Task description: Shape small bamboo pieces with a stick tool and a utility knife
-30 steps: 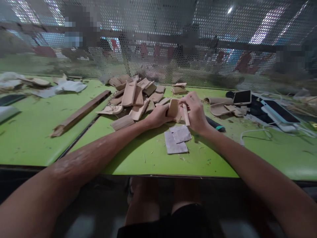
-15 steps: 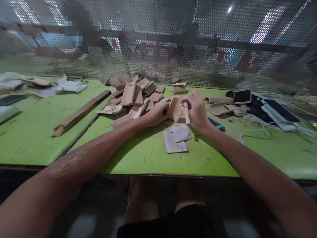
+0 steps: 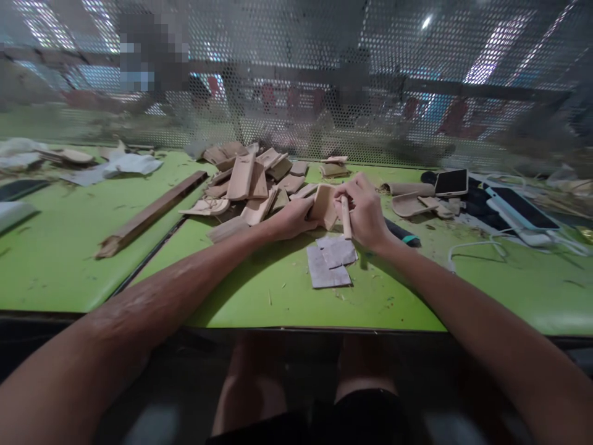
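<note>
My left hand (image 3: 293, 218) grips a small flat piece of light wood (image 3: 324, 205), held up over the green table (image 3: 259, 284). My right hand (image 3: 365, 210) is closed around a short wooden stick (image 3: 345, 217) that points down, its upper end against the wood piece. Both hands meet above several grey sandpaper sheets (image 3: 330, 264) lying flat on the table. Just behind my left hand is a heap of similar wooden pieces (image 3: 250, 179).
A long wooden strip (image 3: 151, 213) lies to the left. Two phones (image 3: 453, 182) (image 3: 523, 210), a white cable (image 3: 482, 247), a dark tool with a teal band (image 3: 402, 233) and more wood scraps (image 3: 414, 199) sit to the right. A perforated metal screen (image 3: 296, 80) walls off the back.
The hands stay together over the sandpaper; the wood piece tilts slightly and the stick shifts a little against it. Otherwise nothing moves.
</note>
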